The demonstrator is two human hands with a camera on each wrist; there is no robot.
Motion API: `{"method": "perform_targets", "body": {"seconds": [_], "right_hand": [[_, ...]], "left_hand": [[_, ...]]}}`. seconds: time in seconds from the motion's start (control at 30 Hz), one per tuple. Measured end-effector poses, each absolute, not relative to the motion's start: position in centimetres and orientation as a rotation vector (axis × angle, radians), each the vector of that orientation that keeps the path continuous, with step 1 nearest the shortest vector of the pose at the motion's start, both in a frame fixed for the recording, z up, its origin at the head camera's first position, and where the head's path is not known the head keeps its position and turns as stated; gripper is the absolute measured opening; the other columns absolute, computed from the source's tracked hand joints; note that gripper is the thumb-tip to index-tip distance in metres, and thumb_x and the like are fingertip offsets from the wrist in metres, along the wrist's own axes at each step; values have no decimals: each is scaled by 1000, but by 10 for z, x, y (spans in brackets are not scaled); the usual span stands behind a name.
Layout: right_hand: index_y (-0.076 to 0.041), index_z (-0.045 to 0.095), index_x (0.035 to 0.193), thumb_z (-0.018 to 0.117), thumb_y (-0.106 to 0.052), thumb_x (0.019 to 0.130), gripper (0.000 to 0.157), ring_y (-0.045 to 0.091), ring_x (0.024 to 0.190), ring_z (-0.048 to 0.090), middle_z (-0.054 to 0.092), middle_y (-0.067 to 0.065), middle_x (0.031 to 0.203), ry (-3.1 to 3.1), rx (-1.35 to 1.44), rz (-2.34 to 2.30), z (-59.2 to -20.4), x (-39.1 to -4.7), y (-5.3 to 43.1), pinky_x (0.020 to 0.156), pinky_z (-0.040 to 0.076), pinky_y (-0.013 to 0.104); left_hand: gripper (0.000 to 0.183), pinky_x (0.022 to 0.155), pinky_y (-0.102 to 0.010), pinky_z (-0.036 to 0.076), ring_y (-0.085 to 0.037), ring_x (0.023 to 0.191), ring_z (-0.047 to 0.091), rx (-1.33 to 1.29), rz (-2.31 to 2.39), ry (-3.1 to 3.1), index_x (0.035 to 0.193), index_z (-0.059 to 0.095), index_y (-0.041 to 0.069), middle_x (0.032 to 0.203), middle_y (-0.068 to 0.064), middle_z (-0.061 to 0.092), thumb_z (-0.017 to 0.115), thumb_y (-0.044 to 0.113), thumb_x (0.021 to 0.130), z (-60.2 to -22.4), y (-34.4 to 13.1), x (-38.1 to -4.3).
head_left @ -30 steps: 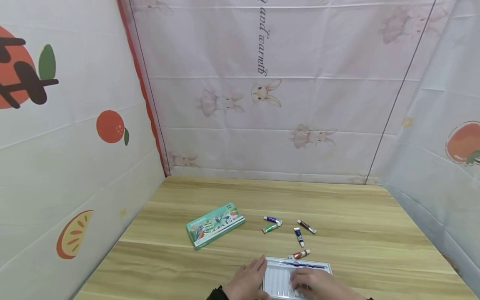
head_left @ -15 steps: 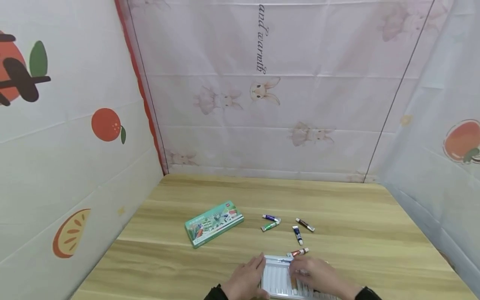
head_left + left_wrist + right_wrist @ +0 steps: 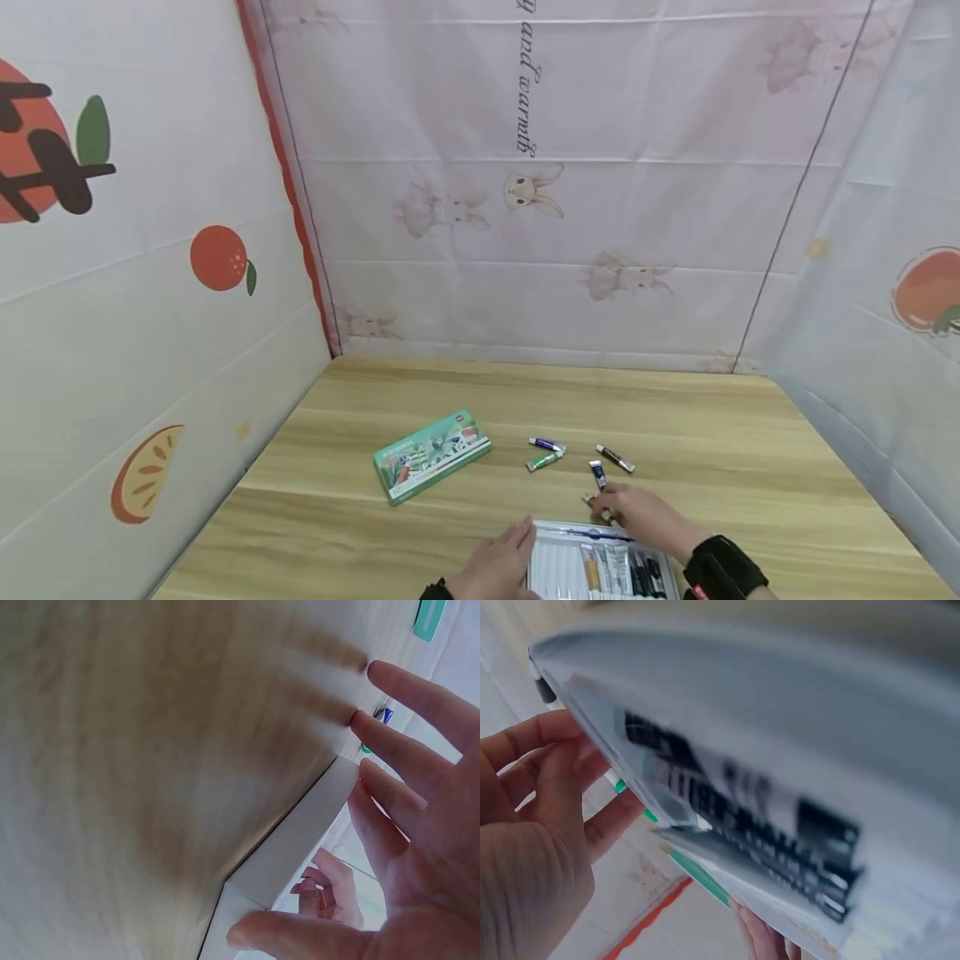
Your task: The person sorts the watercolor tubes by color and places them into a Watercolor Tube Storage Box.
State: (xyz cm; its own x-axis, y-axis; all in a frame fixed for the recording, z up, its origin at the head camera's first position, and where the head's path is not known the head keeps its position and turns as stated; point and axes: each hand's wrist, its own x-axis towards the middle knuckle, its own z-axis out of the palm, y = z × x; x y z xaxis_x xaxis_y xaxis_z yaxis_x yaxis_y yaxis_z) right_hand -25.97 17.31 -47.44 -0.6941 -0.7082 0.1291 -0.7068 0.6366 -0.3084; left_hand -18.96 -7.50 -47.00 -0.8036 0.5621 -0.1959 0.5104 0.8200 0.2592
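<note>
A white plastic paint tray (image 3: 551, 571) lies at the table's near edge, with a blue brush (image 3: 596, 535) in its top slot. Several paint tubes lie in its right slots, among them an ochre one (image 3: 592, 573) and black-labelled ones (image 3: 647, 575). My left hand (image 3: 495, 564) rests against the tray's left side. In the left wrist view its fingers are nearly straight and the thumb lies by the near corner. Just beyond the tray's far edge, my right hand (image 3: 645, 517) pinches an orange-brown paint tube (image 3: 588, 500), mostly hidden by the fingers.
Several tubes lie farther back: purple (image 3: 546, 444), green (image 3: 544, 461), dark brown (image 3: 615, 458) and dark blue (image 3: 597, 474). A green illustrated box (image 3: 431, 456) sits on the left. Printed cloth walls (image 3: 480, 300) surround the wooden table (image 3: 337, 483).
My right hand has moved from the tray's slots to the orange-brown tube beyond it. The ochre tube now lies uncovered in a slot. My left hand stays at the tray's side.
</note>
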Motion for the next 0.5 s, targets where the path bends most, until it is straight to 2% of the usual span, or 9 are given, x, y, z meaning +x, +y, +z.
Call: {"method": "perform_targets", "body": {"seconds": [0.23, 0.33, 0.5], "right_hand": [[-19, 62, 80, 59, -1, 70, 21, 4, 64, 44, 50, -6, 77, 3014, -1325, -381, -481, -260, 180, 49, 39, 20], [-20, 62, 77, 60, -5, 71, 17, 6, 69, 45, 50, -5, 80, 3065, -1423, -340, -484, -260, 180, 52, 41, 20], [-17, 61, 74, 65, -5, 64, 16, 9, 77, 49, 52, -3, 85, 3050, -1548, -376, -487, -260, 181, 60, 44, 21]], "left_hand": [[77, 81, -33, 36, -17, 114, 29, 846, 315, 2716, 125, 32, 5, 130, -5, 25, 52, 53, 69, -471, -77, -188], [77, 82, -35, 36, -19, 113, 30, 846, 345, 2693, 125, 32, 5, 130, -6, 25, 50, 55, 69, -472, -79, -185], [82, 81, -42, 34, -19, 115, 28, 802, 401, 2657, 126, 31, 8, 130, -3, 24, 44, 63, 66, -474, -79, -178]]}}
